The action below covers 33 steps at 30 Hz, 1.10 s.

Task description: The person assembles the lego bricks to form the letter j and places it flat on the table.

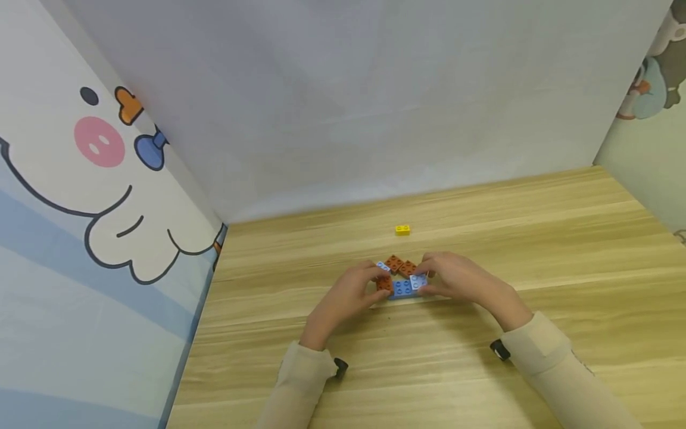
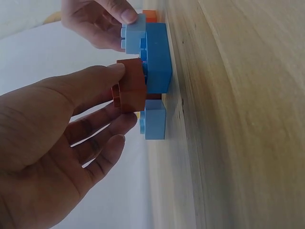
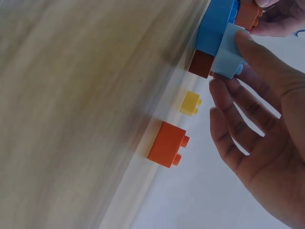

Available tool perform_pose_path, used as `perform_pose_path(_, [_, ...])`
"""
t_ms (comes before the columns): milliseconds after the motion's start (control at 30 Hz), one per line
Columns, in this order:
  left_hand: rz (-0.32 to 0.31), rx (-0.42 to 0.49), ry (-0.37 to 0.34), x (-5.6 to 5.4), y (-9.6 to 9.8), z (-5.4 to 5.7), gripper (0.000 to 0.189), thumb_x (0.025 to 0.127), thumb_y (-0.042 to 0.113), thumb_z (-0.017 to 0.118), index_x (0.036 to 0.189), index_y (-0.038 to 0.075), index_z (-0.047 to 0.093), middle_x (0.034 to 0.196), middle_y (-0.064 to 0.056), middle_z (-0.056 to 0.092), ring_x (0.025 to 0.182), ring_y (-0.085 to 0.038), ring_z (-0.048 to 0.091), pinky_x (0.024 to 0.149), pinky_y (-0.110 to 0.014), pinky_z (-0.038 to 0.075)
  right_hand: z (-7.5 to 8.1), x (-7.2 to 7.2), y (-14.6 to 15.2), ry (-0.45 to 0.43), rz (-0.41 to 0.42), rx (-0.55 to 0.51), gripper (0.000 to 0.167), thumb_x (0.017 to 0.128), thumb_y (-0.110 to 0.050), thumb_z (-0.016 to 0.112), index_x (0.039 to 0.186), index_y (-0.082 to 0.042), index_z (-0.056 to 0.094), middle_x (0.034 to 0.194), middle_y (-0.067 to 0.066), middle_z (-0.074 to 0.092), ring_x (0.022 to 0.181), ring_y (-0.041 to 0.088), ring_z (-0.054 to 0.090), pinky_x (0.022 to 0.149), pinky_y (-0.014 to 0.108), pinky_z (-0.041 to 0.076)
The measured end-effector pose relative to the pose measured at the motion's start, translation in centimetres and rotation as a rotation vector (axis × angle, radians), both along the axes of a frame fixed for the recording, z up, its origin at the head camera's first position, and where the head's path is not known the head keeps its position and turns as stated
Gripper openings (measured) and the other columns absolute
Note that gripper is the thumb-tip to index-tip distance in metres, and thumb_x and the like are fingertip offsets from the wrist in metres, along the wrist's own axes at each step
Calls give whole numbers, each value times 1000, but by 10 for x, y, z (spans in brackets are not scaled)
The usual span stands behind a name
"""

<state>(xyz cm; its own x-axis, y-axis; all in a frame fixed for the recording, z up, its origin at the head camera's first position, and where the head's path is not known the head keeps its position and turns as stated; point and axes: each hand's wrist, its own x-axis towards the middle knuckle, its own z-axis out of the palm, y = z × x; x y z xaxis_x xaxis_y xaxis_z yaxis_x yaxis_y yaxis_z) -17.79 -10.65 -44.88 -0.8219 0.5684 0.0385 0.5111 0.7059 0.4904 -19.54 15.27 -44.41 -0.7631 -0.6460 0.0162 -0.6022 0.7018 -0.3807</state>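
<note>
A long blue brick (image 1: 402, 288) lies on the table between the two hands. My left hand (image 1: 350, 290) pinches a brown brick (image 2: 132, 86) between thumb and fingers, over the blue brick's left end. At the other end, my right hand (image 1: 455, 277) holds a light blue brick (image 3: 229, 51) on the studded side of the blue brick. Whether either held brick is fully pressed down, I cannot tell. Behind them lie two reddish-brown bricks (image 1: 393, 263) and another light blue brick (image 2: 155, 120), partly hidden by the left hand in the head view.
A small yellow brick (image 1: 402, 230) sits farther back on the wooden table (image 1: 278, 262). An orange brick (image 3: 167, 144) shows near the right hand in the right wrist view. A pale cloth (image 1: 364, 107) hangs behind the table, and a printed panel (image 1: 96, 238) stands at the left.
</note>
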Motion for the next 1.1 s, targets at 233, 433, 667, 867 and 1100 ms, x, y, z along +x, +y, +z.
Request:
perform_pose_path(233, [-3,-35,1,0,1,-1,35,98,28,70,128,11,69,116,-2,69,107,-15,67,98,-33,56,-1,0,0,1,-4,-6,34,90,-29,79,116,-9,75,106,2,71,95,18,67,87,41,57])
perform_pose_path(433, [-9,-52,-3,0,3,0,36,98,29,69,130,11,68,117,-3,68,105,-18,66,96,-34,55,0,0,0,-3,-3,-5,34,90,-29,79,116,-8,75,106,2,71,95,19,68,88,42,57])
perform_pose_path(667, [-12,-52,-1,-1,4,0,37,98,29,69,130,10,69,118,-3,68,106,-17,66,98,-34,55,2,0,-1,-12,-5,-5,35,91,-29,78,117,-7,74,109,5,72,99,23,69,91,44,57])
perform_pose_path(867, [-24,-57,8,-2,5,1,36,98,28,69,129,9,68,119,-3,68,109,-16,64,100,-34,54,3,0,-2,-16,-6,-4,34,90,-28,79,116,-7,75,105,3,71,97,21,68,89,43,57])
perform_pose_path(1100, [-37,-74,17,-2,6,1,37,99,27,69,130,8,68,118,-4,68,105,-16,64,97,-33,54,2,0,-2,-8,-7,-6,34,90,-29,79,116,-7,75,106,4,72,97,21,69,89,43,57])
